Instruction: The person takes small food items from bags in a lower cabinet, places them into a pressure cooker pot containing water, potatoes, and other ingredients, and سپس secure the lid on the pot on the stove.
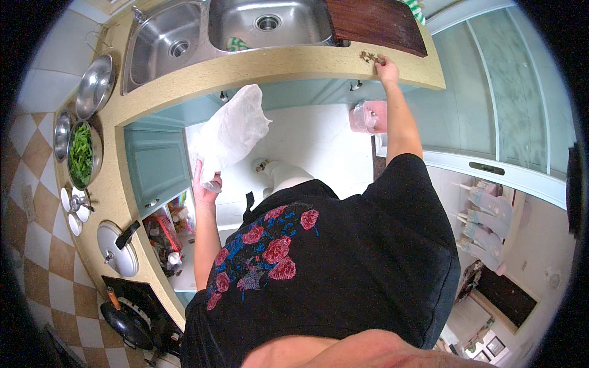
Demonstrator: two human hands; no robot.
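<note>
My left hand grips the lower end of a crumpled, translucent white plastic bag, which stands out in front of the open lower cabinet. On the counter's front edge lies a small cluster of brown dried spice pieces, apparently star anise. The fingertips of my right hand are pinched together at the cluster's right end, seemingly around a piece. Just behind that hand is a dark wooden cutting board, which reaches over the sink's right side.
A double steel sink holds a green-and-white cloth. Leafy greens fill a metal bowl on the left counter, near a pot lid and a wok. A pink bin stands below my right arm, beside a glass sliding door.
</note>
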